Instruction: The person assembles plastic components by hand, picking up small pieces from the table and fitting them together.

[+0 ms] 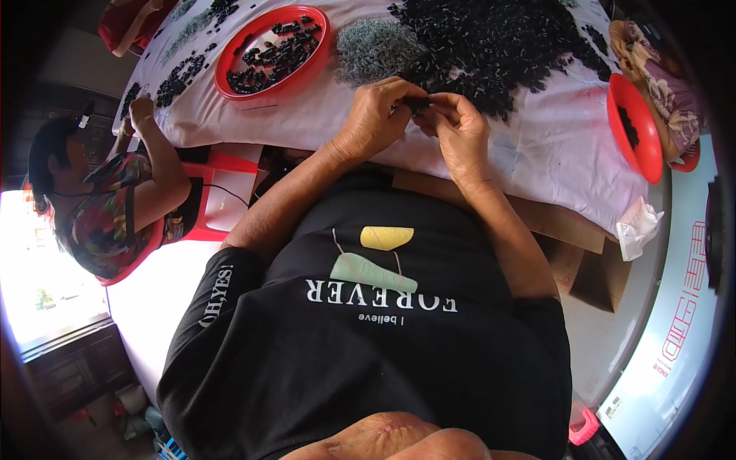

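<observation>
Both hands meet over the near edge of the cloth-covered table. My left hand (pixel 376 116) is closed, thumb and fingers pinching a small black piece (pixel 416 104). From the other side my right hand (pixel 464 139) is closed on the same piece with its fingertips. The fingers hide most of it, so its exact kind does not show. Just beyond lies a wide heap of small black parts (pixel 491 50). To its left, a heap of small silvery-grey parts (pixel 376 50) touches it.
A red round tray (pixel 222 73) with scattered black parts stands left on the pink-white cloth (pixel 552 153). A red basin (pixel 645 153) is at the right edge, near another person's arm. At the left, a co-worker (pixel 107 192) sits working. A crumpled white plastic bag (pixel 638 228) hangs at the table's corner.
</observation>
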